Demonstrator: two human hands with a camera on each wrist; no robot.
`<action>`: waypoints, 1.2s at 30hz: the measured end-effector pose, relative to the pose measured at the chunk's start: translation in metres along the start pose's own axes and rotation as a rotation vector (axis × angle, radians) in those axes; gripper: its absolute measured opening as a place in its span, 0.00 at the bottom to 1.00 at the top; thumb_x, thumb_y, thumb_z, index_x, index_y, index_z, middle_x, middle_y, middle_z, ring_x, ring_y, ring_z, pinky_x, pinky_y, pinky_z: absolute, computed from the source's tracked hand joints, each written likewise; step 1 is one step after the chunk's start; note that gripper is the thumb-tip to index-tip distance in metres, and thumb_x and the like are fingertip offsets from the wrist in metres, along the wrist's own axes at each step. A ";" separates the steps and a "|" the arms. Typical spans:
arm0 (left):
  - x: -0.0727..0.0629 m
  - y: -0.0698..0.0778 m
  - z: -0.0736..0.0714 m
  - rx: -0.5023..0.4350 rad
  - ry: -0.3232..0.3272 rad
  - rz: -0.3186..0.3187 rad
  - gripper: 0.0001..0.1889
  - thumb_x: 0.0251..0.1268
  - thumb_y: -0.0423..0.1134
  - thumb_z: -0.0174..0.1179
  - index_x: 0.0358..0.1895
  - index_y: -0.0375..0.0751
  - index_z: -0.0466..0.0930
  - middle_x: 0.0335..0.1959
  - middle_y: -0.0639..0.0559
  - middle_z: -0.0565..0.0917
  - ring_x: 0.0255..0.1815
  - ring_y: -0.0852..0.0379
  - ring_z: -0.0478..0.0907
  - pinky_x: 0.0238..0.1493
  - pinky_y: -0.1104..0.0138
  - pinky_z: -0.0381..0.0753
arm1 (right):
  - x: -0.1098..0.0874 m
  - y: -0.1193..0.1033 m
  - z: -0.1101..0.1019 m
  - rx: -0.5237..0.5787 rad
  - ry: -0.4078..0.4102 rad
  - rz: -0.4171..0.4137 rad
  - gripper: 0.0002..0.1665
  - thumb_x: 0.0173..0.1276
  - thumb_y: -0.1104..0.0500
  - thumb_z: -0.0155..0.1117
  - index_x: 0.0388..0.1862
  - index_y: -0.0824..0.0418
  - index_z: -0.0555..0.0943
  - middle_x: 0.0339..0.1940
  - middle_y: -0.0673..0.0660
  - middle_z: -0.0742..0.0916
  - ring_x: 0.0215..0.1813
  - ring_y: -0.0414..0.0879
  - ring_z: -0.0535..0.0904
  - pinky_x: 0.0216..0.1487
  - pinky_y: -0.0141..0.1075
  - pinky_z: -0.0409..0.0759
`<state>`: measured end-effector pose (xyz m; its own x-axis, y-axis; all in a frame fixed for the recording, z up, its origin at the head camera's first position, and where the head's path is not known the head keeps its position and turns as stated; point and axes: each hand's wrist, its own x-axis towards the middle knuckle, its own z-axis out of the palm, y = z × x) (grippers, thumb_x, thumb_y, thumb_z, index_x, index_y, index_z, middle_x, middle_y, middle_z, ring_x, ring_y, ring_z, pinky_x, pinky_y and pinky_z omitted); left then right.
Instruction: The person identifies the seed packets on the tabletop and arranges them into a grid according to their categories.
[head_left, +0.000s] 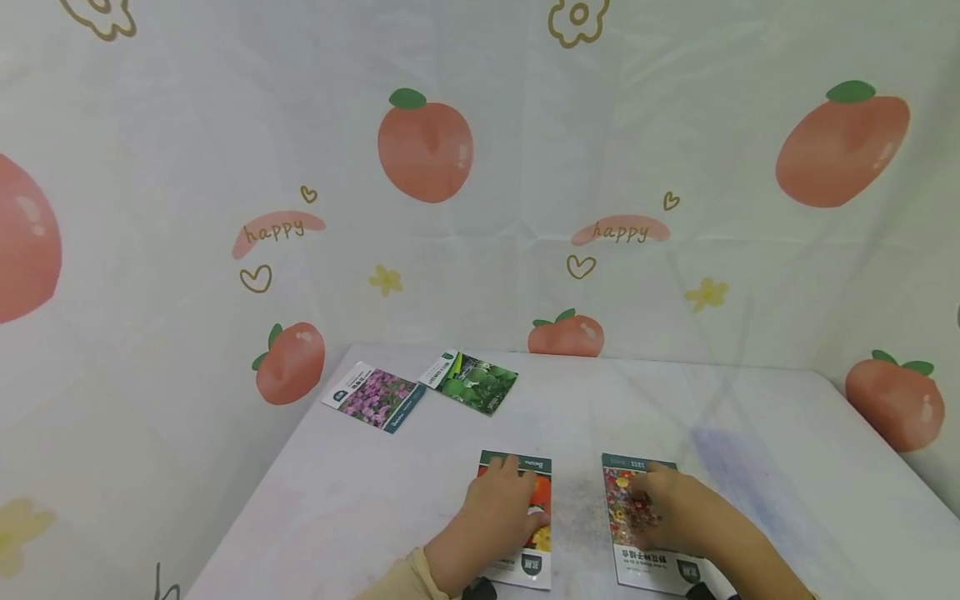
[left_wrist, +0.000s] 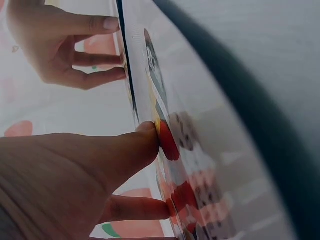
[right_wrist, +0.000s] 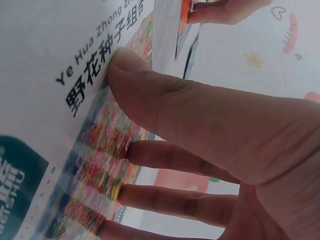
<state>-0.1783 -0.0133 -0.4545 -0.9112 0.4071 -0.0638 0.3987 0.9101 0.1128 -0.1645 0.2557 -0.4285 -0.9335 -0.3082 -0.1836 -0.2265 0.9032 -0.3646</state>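
Two seed packets lie flat on the table near its front. On the left seed packet [head_left: 537, 562], with orange-red and yellow pictures, my left hand [head_left: 493, 515] rests its fingertips and thumb. My right hand [head_left: 675, 510] touches the right seed packet [head_left: 621, 521], which shows a mass of small colourful flowers. In the right wrist view its thumb [right_wrist: 130, 62] lies by the printed lettering and the other fingers stand spread on the flower picture. The left wrist view shows the left thumb [left_wrist: 145, 142] and fingers spread against the packet's face. Neither packet looks lifted.
Farther back on the left of the white table [head_left: 592, 408] lie a pink-flower seed packet [head_left: 375, 398] and a green-leaf seed packet [head_left: 476, 383], their corners close together. A white cloth [head_left: 510, 275] printed with fruit hangs behind and beside the table. A bluish stain marks the right side.
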 end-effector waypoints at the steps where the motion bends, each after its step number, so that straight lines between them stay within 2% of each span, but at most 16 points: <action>1: 0.000 0.001 0.000 0.000 0.003 0.002 0.34 0.65 0.66 0.70 0.64 0.45 0.84 0.64 0.42 0.83 0.61 0.46 0.79 0.52 0.48 0.90 | 0.000 0.000 0.000 0.000 -0.002 0.001 0.32 0.50 0.50 0.90 0.53 0.56 0.86 0.46 0.50 0.83 0.44 0.46 0.80 0.45 0.50 0.84; 4: 0.000 0.002 0.001 0.011 0.014 0.010 0.34 0.65 0.66 0.70 0.63 0.45 0.85 0.62 0.43 0.83 0.57 0.48 0.79 0.49 0.51 0.91 | 0.001 0.000 0.000 -0.004 -0.004 0.003 0.33 0.49 0.50 0.90 0.53 0.56 0.86 0.47 0.50 0.83 0.45 0.46 0.81 0.46 0.51 0.84; 10: 0.001 0.006 0.006 0.028 0.024 0.021 0.34 0.65 0.68 0.69 0.64 0.47 0.85 0.61 0.44 0.83 0.56 0.49 0.79 0.46 0.52 0.91 | 0.001 0.000 0.000 0.010 0.000 0.007 0.32 0.49 0.50 0.90 0.52 0.57 0.86 0.46 0.49 0.83 0.45 0.46 0.81 0.46 0.50 0.84; 17: -0.001 0.013 0.003 0.024 0.047 0.035 0.33 0.65 0.67 0.69 0.62 0.46 0.86 0.60 0.44 0.84 0.55 0.49 0.79 0.46 0.52 0.91 | 0.000 0.000 0.000 0.005 0.003 0.021 0.34 0.48 0.50 0.91 0.53 0.56 0.86 0.48 0.49 0.84 0.49 0.48 0.82 0.50 0.52 0.85; 23: -0.001 0.018 0.003 0.041 0.075 0.042 0.32 0.65 0.67 0.69 0.60 0.46 0.87 0.56 0.46 0.84 0.51 0.51 0.78 0.42 0.55 0.90 | 0.000 -0.001 0.001 -0.018 0.019 0.020 0.34 0.47 0.50 0.91 0.52 0.55 0.86 0.46 0.48 0.83 0.48 0.47 0.82 0.50 0.52 0.85; 30: 0.002 0.024 0.004 0.040 0.058 0.038 0.32 0.65 0.67 0.69 0.61 0.46 0.86 0.57 0.45 0.84 0.51 0.51 0.78 0.42 0.55 0.90 | 0.002 0.000 0.002 -0.029 0.009 0.030 0.33 0.47 0.49 0.91 0.51 0.55 0.86 0.45 0.49 0.83 0.48 0.48 0.82 0.51 0.53 0.85; 36: 0.004 0.030 0.003 0.036 0.064 0.053 0.32 0.64 0.67 0.70 0.59 0.47 0.87 0.54 0.46 0.84 0.49 0.52 0.78 0.41 0.56 0.90 | 0.004 -0.002 0.001 -0.032 0.002 0.061 0.33 0.46 0.49 0.92 0.51 0.53 0.87 0.46 0.48 0.84 0.51 0.48 0.83 0.55 0.55 0.85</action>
<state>-0.1693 0.0154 -0.4544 -0.8931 0.4499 0.0051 0.4488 0.8901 0.0789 -0.1676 0.2521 -0.4298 -0.9464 -0.2515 -0.2026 -0.1779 0.9295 -0.3231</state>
